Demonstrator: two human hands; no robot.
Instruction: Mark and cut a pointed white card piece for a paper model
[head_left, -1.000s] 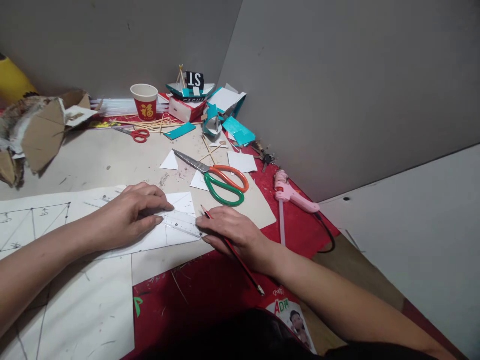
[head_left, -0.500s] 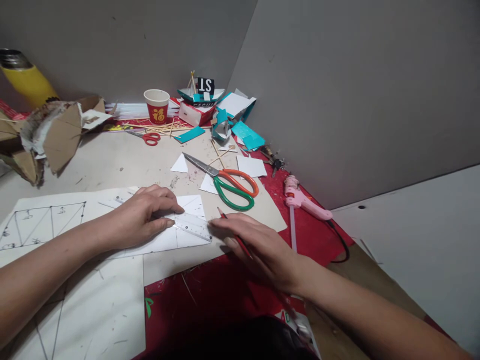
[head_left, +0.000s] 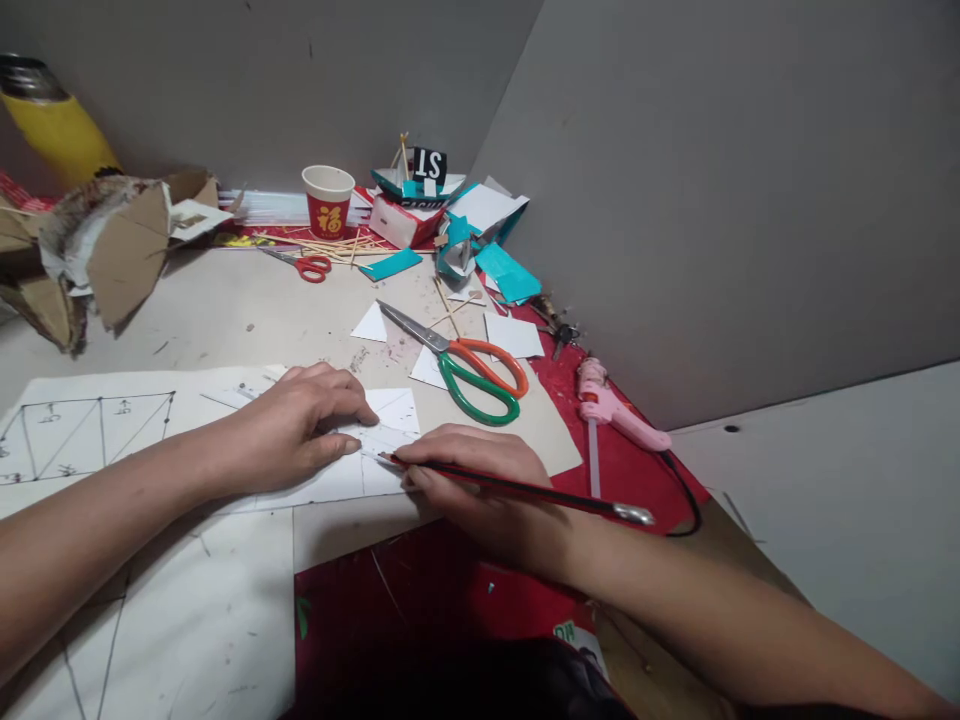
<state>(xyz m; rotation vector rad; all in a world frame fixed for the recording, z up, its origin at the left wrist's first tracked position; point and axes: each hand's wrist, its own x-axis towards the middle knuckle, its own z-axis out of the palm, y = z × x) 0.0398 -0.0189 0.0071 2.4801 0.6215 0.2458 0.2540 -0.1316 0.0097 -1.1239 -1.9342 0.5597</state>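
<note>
My left hand [head_left: 296, 425] lies flat with fingers spread, pressing a clear ruler [head_left: 375, 440] onto a white sheet [head_left: 90, 440] marked with pencil lines. My right hand [head_left: 480, 480] is closed on a red and black pencil [head_left: 525, 490]. The pencil's tip rests on the paper beside the ruler's edge, and its metal end points to the right. The ruler is mostly hidden under both hands.
Large orange and green scissors [head_left: 465, 365] lie just beyond my hands. A pink glue gun [head_left: 619, 415] sits on the red cloth at right. Small red scissors [head_left: 304, 265], a paper cup [head_left: 328, 200], wooden sticks, teal card scraps and torn cardboard [head_left: 97, 255] crowd the back. Grey walls stand close by.
My right hand has turned the pencil round: it pointed away from me and now lies sideways with its tip on the paper beside the ruler. My left hand stays pressed down.
</note>
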